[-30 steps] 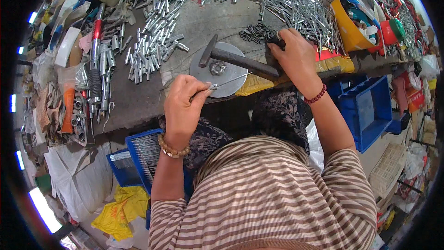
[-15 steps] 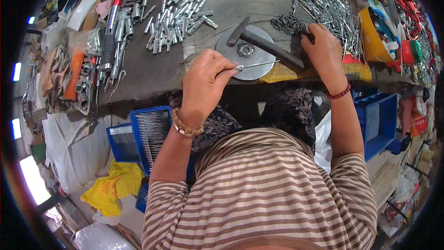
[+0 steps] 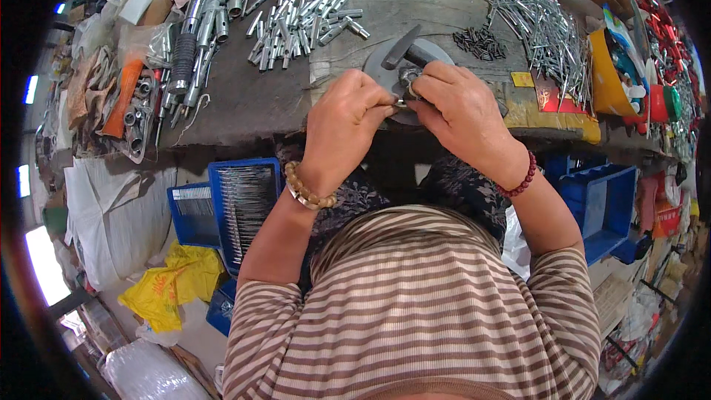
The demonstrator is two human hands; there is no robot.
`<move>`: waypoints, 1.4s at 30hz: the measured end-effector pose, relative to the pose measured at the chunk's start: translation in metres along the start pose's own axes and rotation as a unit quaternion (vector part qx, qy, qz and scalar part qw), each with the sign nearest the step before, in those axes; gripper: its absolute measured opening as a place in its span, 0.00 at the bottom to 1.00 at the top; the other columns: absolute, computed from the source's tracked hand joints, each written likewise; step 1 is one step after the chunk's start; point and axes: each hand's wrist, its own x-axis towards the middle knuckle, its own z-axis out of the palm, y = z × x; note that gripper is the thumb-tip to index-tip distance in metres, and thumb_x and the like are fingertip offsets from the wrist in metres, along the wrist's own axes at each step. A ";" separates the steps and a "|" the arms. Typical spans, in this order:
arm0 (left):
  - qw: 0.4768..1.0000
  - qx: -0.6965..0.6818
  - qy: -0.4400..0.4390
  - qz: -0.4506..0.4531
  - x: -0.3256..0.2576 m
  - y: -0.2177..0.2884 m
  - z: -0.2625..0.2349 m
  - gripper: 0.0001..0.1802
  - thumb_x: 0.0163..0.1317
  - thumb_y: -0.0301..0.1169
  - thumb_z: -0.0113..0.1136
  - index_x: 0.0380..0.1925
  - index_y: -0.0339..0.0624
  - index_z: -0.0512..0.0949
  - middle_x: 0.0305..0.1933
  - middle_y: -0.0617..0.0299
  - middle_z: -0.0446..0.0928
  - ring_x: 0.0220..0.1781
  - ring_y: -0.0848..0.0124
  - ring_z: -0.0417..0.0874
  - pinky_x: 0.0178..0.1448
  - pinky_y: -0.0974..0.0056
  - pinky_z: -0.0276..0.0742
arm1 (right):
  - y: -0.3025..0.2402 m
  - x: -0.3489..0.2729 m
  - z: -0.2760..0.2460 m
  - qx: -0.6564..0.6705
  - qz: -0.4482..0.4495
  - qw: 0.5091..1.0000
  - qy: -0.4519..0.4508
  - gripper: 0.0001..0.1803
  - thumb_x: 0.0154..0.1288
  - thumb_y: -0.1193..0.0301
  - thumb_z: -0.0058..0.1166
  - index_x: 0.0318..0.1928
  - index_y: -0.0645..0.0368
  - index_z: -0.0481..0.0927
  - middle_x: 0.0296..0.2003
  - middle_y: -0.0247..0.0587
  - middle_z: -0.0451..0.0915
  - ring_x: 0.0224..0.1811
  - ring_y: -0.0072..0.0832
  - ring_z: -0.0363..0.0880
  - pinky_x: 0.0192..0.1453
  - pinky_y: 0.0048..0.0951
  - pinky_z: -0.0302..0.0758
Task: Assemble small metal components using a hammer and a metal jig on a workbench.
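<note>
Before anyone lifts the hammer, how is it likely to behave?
The hammer is probably heavy at one end, since its head looks like solid metal. It seems unlikely to roll, as that head juts out sideways. Pushed, it might slide: the disc beneath looks smooth.

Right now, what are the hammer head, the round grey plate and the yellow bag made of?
The hammer head looks like steel: dull, dark grey. The round grey plate seems metal too: smooth, flat, fairly matte. The yellow bag is probably thin plastic: it's limp, with sharp crumples.
</note>
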 end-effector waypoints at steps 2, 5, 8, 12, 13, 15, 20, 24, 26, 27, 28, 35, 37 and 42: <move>1.000 -0.003 -0.001 -0.008 -0.001 0.001 0.000 0.04 0.58 0.26 0.69 0.34 0.41 0.85 0.36 0.60 0.78 0.42 0.58 0.82 0.45 0.56 0.77 | -0.002 0.003 -0.002 -0.011 -0.007 1.000 -0.006 0.06 0.59 0.76 0.63 0.36 0.60 0.79 0.36 0.43 0.76 0.43 0.46 0.79 0.47 0.44 0.76; 1.000 0.001 -0.001 -0.011 0.000 0.000 0.000 0.04 0.58 0.24 0.69 0.33 0.41 0.84 0.36 0.59 0.78 0.42 0.57 0.83 0.45 0.55 0.78 | -0.005 0.007 -0.006 -0.030 -0.032 0.999 -0.019 0.06 0.57 0.76 0.62 0.35 0.59 0.79 0.37 0.42 0.76 0.43 0.45 0.79 0.48 0.44 0.76; 1.000 0.019 0.005 0.002 0.000 0.000 0.002 0.04 0.57 0.23 0.68 0.33 0.41 0.83 0.36 0.58 0.78 0.41 0.56 0.83 0.43 0.55 0.78 | -0.011 0.013 -0.009 -0.092 -0.072 0.992 -0.039 0.05 0.56 0.75 0.60 0.34 0.58 0.80 0.37 0.41 0.76 0.43 0.40 0.79 0.48 0.40 0.76; 0.999 0.036 0.025 0.019 0.000 -0.004 0.004 0.06 0.57 0.21 0.68 0.33 0.40 0.82 0.37 0.58 0.79 0.40 0.55 0.83 0.42 0.53 0.78 | -0.021 0.017 -0.011 -0.189 -0.113 0.973 -0.073 0.04 0.56 0.72 0.59 0.34 0.56 0.81 0.37 0.37 0.77 0.44 0.33 0.79 0.48 0.34 0.74; 0.999 0.036 0.025 0.018 0.000 -0.005 0.005 0.06 0.57 0.21 0.68 0.33 0.40 0.82 0.37 0.58 0.79 0.40 0.55 0.83 0.42 0.53 0.78 | -0.021 0.017 -0.011 -0.203 -0.114 0.969 -0.078 0.04 0.56 0.72 0.59 0.34 0.56 0.81 0.37 0.37 0.77 0.44 0.32 0.79 0.48 0.32 0.74; 0.999 0.032 0.026 0.019 -0.001 -0.007 0.005 0.06 0.57 0.22 0.69 0.33 0.40 0.80 0.36 0.57 0.78 0.40 0.54 0.82 0.42 0.53 0.78 | -0.022 0.018 -0.013 -0.202 -0.114 0.969 -0.091 0.05 0.56 0.72 0.59 0.34 0.56 0.81 0.37 0.37 0.77 0.44 0.32 0.79 0.48 0.33 0.74; 0.999 0.043 0.013 0.029 0.000 -0.008 0.005 0.09 0.57 0.23 0.72 0.32 0.39 0.78 0.35 0.57 0.76 0.39 0.53 0.82 0.41 0.53 0.78 | -0.021 0.030 -0.015 -0.202 -0.151 0.960 -0.124 0.05 0.56 0.72 0.60 0.34 0.56 0.82 0.36 0.37 0.78 0.44 0.32 0.79 0.48 0.33 0.74; 0.999 0.036 0.015 0.018 0.002 -0.007 0.004 0.08 0.57 0.24 0.72 0.32 0.39 0.80 0.35 0.57 0.77 0.40 0.54 0.82 0.42 0.54 0.78 | -0.015 0.028 -0.015 -0.204 -0.144 0.958 -0.142 0.05 0.57 0.72 0.60 0.36 0.56 0.82 0.36 0.37 0.79 0.44 0.34 0.81 0.49 0.34 0.75; 1.000 0.005 0.012 -0.001 0.001 -0.006 0.004 0.07 0.58 0.25 0.72 0.33 0.39 0.81 0.36 0.58 0.77 0.40 0.55 0.82 0.42 0.54 0.78 | -0.006 0.019 -0.016 -0.192 -0.137 0.963 -0.131 0.06 0.58 0.72 0.60 0.36 0.55 0.82 0.37 0.38 0.79 0.44 0.36 0.81 0.49 0.35 0.75; 0.999 -0.025 0.008 -0.021 0.000 -0.005 0.004 0.06 0.58 0.26 0.71 0.33 0.39 0.83 0.36 0.58 0.77 0.40 0.56 0.82 0.43 0.55 0.78 | -0.002 0.014 -0.016 -0.161 -0.086 0.980 -0.080 0.07 0.58 0.72 0.61 0.39 0.56 0.82 0.37 0.40 0.79 0.44 0.38 0.82 0.50 0.38 0.76; 0.999 -0.025 0.011 -0.024 0.000 -0.004 0.003 0.06 0.58 0.26 0.71 0.33 0.39 0.83 0.36 0.58 0.77 0.40 0.56 0.82 0.43 0.55 0.78 | 0.001 0.010 -0.018 -0.129 -0.034 0.991 -0.028 0.09 0.58 0.72 0.62 0.41 0.57 0.82 0.37 0.41 0.79 0.45 0.41 0.82 0.51 0.40 0.77; 0.999 -0.027 -0.022 -0.030 0.003 -0.003 -0.002 0.07 0.56 0.22 0.73 0.35 0.35 0.85 0.35 0.62 0.77 0.37 0.69 0.79 0.41 0.65 0.74 | 0.025 -0.016 -0.025 -0.173 0.073 0.982 0.001 0.16 0.60 0.75 0.64 0.49 0.60 0.80 0.42 0.46 0.81 0.46 0.47 0.82 0.51 0.45 0.78; 0.999 -0.026 -0.018 -0.024 0.002 -0.006 -0.003 0.07 0.56 0.22 0.73 0.35 0.35 0.85 0.35 0.62 0.77 0.37 0.69 0.79 0.41 0.65 0.74 | 0.012 -0.024 -0.031 -0.091 0.143 0.985 0.036 0.15 0.61 0.77 0.63 0.49 0.59 0.80 0.41 0.47 0.80 0.42 0.48 0.82 0.46 0.44 0.78; 0.999 -0.035 -0.014 0.002 0.002 -0.011 -0.003 0.08 0.56 0.20 0.73 0.35 0.35 0.85 0.35 0.61 0.78 0.38 0.68 0.80 0.41 0.65 0.75 | -0.006 -0.051 -0.037 0.001 0.107 0.992 0.060 0.15 0.62 0.79 0.62 0.50 0.58 0.82 0.39 0.45 0.79 0.34 0.47 0.82 0.37 0.42 0.78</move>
